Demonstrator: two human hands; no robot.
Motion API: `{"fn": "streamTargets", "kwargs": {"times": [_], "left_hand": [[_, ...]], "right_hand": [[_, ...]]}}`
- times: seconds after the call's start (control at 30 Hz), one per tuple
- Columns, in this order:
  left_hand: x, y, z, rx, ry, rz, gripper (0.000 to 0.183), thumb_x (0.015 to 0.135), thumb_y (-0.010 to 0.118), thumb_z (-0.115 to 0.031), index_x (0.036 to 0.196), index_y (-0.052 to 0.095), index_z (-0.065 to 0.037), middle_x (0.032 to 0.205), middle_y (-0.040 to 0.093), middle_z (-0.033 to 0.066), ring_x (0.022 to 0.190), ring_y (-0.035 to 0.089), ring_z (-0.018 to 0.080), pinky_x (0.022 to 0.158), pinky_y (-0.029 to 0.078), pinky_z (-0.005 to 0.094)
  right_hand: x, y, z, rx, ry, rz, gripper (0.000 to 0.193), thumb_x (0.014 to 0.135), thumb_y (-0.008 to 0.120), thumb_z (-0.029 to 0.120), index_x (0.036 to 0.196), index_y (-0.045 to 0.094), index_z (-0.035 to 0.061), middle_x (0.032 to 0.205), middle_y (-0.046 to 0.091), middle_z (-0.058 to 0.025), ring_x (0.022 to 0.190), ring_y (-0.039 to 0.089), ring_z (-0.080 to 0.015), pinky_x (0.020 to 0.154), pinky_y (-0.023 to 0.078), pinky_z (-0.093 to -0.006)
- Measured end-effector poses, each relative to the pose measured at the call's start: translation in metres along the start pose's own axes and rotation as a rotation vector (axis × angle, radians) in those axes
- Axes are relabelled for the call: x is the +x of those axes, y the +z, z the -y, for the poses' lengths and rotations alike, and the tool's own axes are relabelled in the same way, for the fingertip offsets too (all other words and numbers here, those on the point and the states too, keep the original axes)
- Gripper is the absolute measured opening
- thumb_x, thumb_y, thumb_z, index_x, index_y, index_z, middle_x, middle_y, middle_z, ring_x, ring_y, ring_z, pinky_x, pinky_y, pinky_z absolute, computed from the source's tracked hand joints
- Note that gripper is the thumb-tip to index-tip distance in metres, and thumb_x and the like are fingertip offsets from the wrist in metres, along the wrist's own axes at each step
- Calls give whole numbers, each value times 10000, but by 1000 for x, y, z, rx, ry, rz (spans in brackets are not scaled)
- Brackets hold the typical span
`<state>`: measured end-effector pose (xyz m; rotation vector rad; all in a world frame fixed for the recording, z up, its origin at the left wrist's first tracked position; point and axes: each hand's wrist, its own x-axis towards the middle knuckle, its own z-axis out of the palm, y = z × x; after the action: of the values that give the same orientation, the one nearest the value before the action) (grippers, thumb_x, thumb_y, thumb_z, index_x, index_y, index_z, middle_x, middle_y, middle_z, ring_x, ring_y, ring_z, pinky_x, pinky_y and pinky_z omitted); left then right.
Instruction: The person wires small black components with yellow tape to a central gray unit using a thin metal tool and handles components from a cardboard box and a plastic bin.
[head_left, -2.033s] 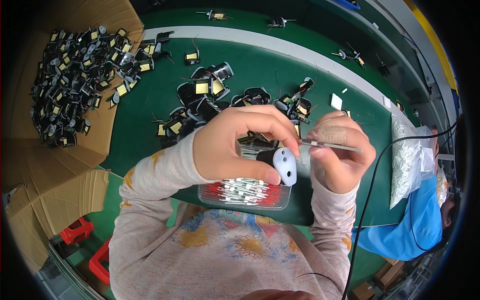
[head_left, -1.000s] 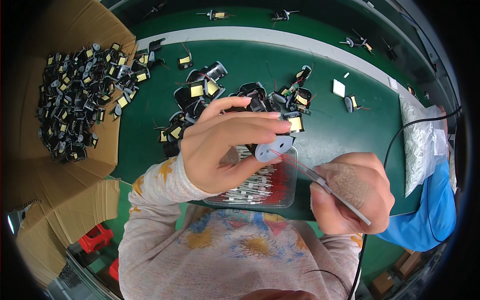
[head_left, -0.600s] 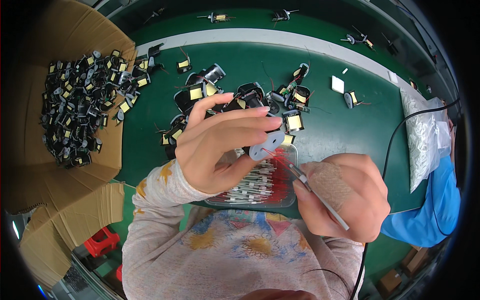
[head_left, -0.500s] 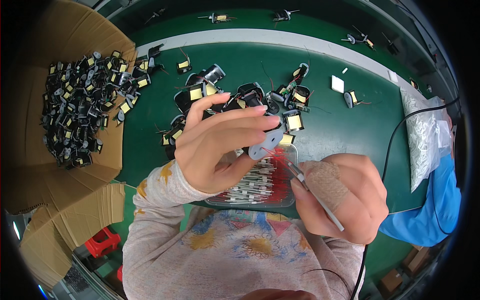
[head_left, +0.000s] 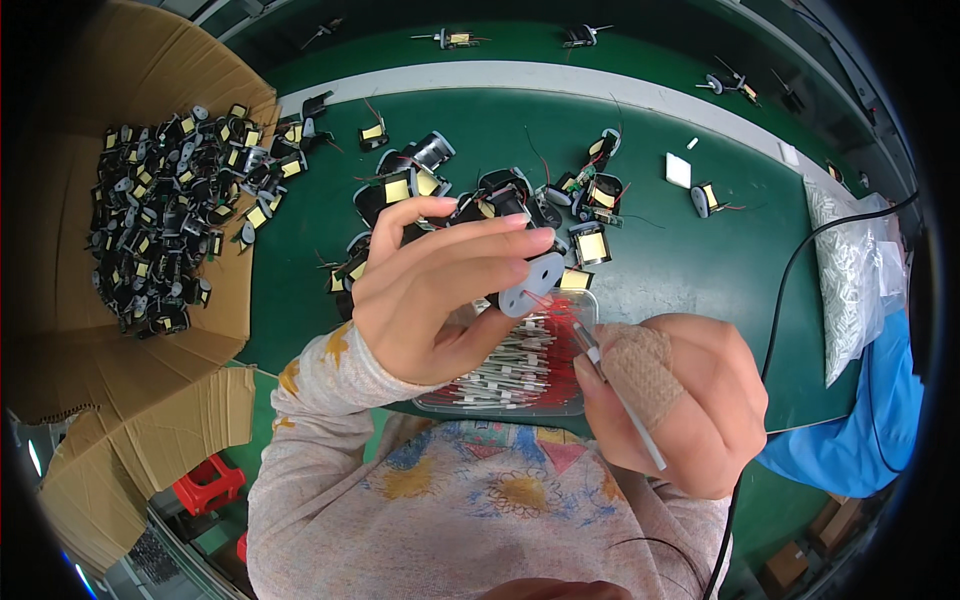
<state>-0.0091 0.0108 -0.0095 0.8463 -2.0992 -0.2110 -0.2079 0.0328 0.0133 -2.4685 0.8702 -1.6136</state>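
My left hand (head_left: 440, 285) is closed on a small black housing with a grey oval end cap (head_left: 533, 285), pinched between thumb and fingers. Holes show in the cap, and thin red wires (head_left: 545, 303) reach it from the right. In my right hand (head_left: 690, 400), a slim pale rod (head_left: 640, 435) is pinched between thumb and forefinger, its darker end close to the red wires. A tan bandage (head_left: 645, 370) wraps a finger there. Below both hands stands a clear plastic tray (head_left: 592, 305) of white sticks with red wires (head_left: 505, 370). Whether the wires join the rod is unclear.
Several similar black housings (head_left: 395, 187) lie behind my left hand. A cardboard box (head_left: 225, 300) full of them stands at the left. At the right are a plastic bag of white pieces (head_left: 845, 290), a black cable (head_left: 785, 275) and blue cloth (head_left: 830, 430). More units sit beyond the white ledge (head_left: 500, 72).
My right hand has moved slightly left with the rod, closer to the grey cap. The left hand keeps its hold. The whole view has shifted a little.
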Motion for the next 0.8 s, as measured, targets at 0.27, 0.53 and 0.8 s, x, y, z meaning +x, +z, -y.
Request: {"fn": "streamTargets", "kwargs": {"times": [0.27,0.53,0.8], "left_hand": [[-2,-3,-1,-53,-26,6,569,606,797,5,1030,423,-61,1008,646,201,931,649,256,914,341,445],[-3,-3,-3,-49,-30,5,577,604,803,-3,1042,432,-66,1013,646,198,917,654,253,918,341,441],[-4,-4,-5,-12,-28,-6,579,607,803,-7,1048,434,-72,1013,648,188,910,657,247,914,342,431]], "right_hand": [[2,6,4,-30,-13,-28,441,485,760,-72,892,597,-23,769,637,-131,602,601,-249,486,475,-290],[2,5,7,-48,2,-30,416,485,764,-68,865,599,-27,770,635,-134,607,605,-249,484,481,-287],[0,6,8,-61,-46,-36,374,488,765,-61,823,601,-44,769,632,-137,613,613,-250,478,487,-280]]}}
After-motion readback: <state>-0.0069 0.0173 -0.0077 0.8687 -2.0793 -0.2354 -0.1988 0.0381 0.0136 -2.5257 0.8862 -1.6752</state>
